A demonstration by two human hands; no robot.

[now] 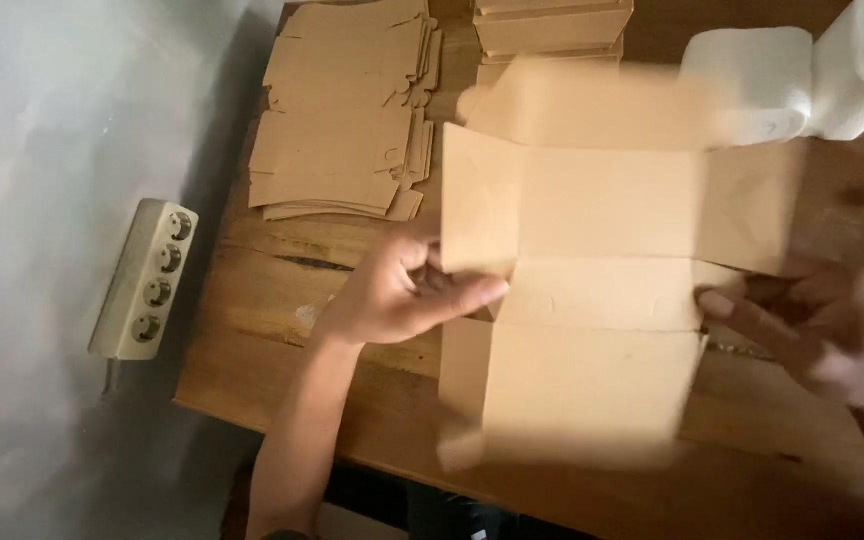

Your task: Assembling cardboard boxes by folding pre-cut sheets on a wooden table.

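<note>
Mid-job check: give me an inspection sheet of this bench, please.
Surface: wooden table, a dark crack near the left hand.
Job's things: unfolded cardboard box blank, motion-blurred, held above the table.
Clutter: stack of flat blanks; folded boxes; white paper rolls.
Grippers: left hand and right hand pinch the blank's side edges.
Cables: nothing seen.
Surroundings: power strip on grey floor.

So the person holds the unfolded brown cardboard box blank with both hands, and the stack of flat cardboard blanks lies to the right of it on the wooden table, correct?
Not quite. The head view shows the stack of flat cardboard blanks to the left of the unfolded brown cardboard box blank, not the right. The left hand and right hand do hold it over the wooden table.
</note>
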